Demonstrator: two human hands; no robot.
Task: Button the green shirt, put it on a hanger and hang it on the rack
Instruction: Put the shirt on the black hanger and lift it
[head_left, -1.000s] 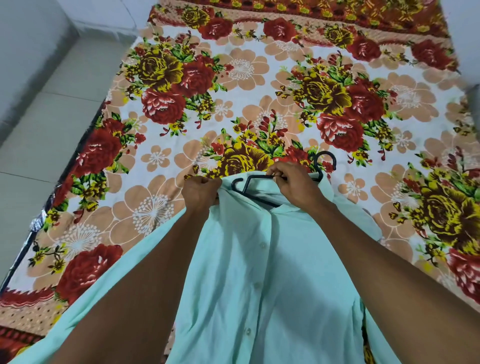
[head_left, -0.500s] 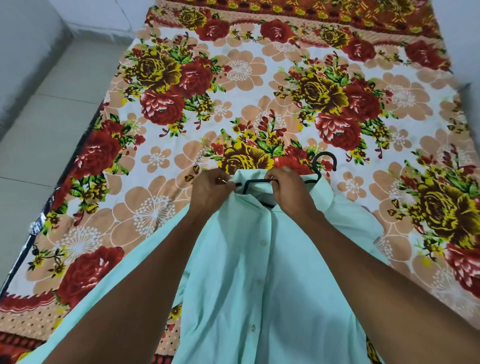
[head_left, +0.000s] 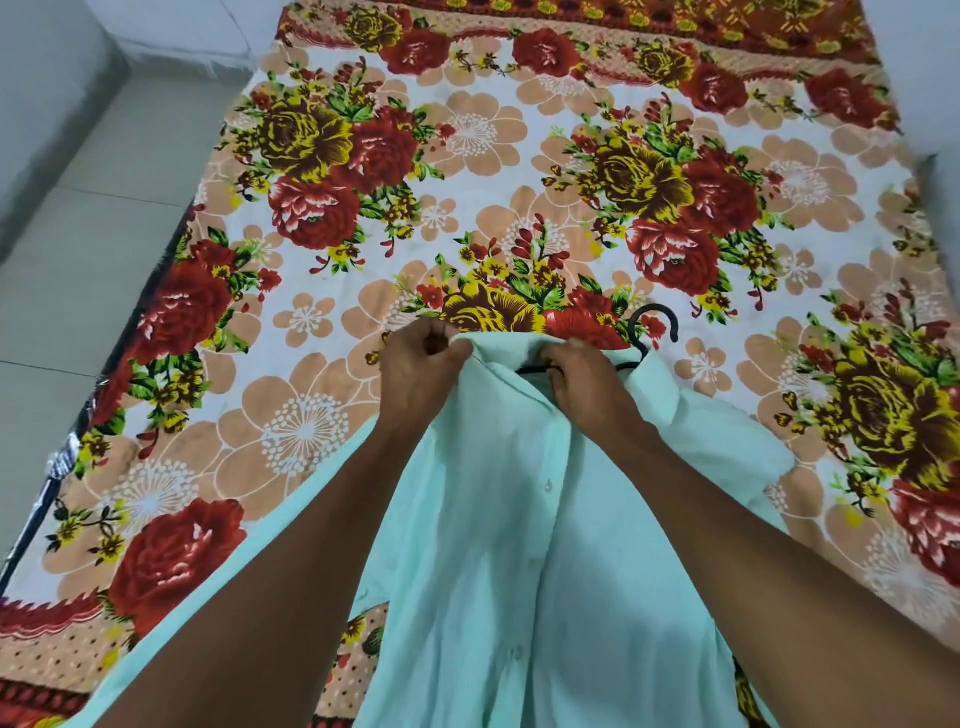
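The pale green shirt (head_left: 519, 545) lies buttoned down its front on the bed, collar away from me. A black hanger (head_left: 657, 325) sits inside the neck; only its hook and a short piece of bar show past the collar. My left hand (head_left: 421, 364) pinches the left side of the collar. My right hand (head_left: 587, 384) grips the collar's right side where the hanger bar passes under it. Both forearms stretch over the shirt and hide part of its front.
The bed (head_left: 467, 156) is covered by a floral sheet in red, yellow and peach. Pale floor tiles (head_left: 78, 270) run along its left edge, with a grey wall at far left. No rack is in view.
The collar has been drawn up over the hanger, so less of the black bar shows. My left hand has shifted slightly right and up along the collar; my right hand stays at the neck.
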